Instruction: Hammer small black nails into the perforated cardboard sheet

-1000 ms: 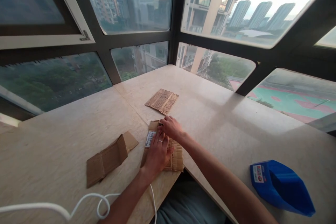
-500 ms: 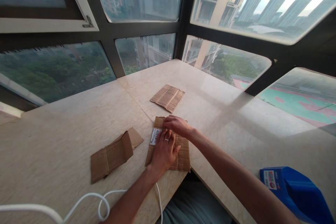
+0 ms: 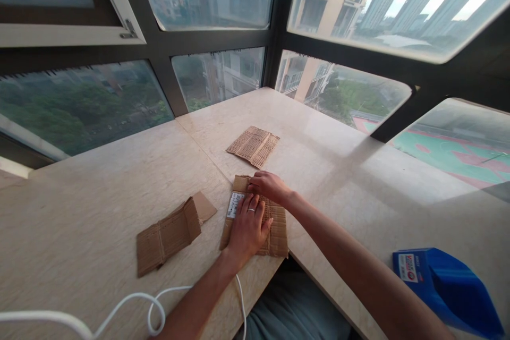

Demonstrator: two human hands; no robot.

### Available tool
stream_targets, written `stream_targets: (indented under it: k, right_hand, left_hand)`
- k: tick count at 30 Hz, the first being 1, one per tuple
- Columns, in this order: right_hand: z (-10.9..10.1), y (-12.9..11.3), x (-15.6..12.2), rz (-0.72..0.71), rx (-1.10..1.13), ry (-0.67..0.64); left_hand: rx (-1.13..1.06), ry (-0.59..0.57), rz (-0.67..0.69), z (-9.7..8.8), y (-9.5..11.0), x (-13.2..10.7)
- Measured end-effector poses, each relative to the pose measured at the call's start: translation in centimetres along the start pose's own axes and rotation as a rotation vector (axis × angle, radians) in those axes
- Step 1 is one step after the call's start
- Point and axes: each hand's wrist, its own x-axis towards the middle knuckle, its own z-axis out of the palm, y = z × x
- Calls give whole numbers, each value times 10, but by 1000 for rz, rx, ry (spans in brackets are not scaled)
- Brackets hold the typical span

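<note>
A flattened piece of corrugated cardboard point(image 3: 279, 228) with a white printed label point(image 3: 234, 205) lies at the front of the counter. My left hand point(image 3: 247, 228), a ring on one finger, rests on it with fingers stretched out, pressing it down. Just beyond, my right hand point(image 3: 268, 186) has its fingers curled in at the far part of the same cardboard, pinching its surface layer. What exactly sits between those fingertips is too small to make out. Farther back is a second cardboard sheet point(image 3: 253, 146) with a gridlike ribbed face.
A folded brown cardboard piece point(image 3: 169, 236) lies to the left. A white cable point(image 3: 131, 297) loops along the lower left. The blue plastic container point(image 3: 446, 287) stands at the right. Windows border the stone counter point(image 3: 99, 186), whose front edge has a notch at my lap.
Both hands stay in nearly the same place on the cardboard. The whole view has shifted very slightly.
</note>
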Motion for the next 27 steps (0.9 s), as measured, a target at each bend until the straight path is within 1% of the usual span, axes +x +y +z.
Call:
stream_targets:
  k: [3, 7, 9, 11, 16, 18, 21, 27]
  right_hand:
    - [-1, -1, 1, -49, 1, -18]
    - [-10, -2, -1, -134, 30, -30]
    - [-14, -2, 0, -149, 59, -24]
    - [-15, 0, 4, -121, 92, -1]
    - [-6, 4, 10, 105, 169, 161]
    - [-1, 4, 10, 161, 208, 206]
    - [3, 0, 10, 174, 272, 224]
    - [7, -21, 28, 88, 354, 161]
  left_hand:
    - [-4, -1, -5, 0, 0, 0]
    - [-5, 0, -6, 2, -1, 0]
    - [-15, 1, -8, 2, -1, -1]
    - [-29, 0, -12, 3, -1, -1]
    - [-15, -7, -16, 1, -1, -1]
    - [-5, -4, -18, 0, 0, -1]
    - [-2, -1, -15, -1, 1, 0]
    - [-8, -1, -20, -1, 1, -1]
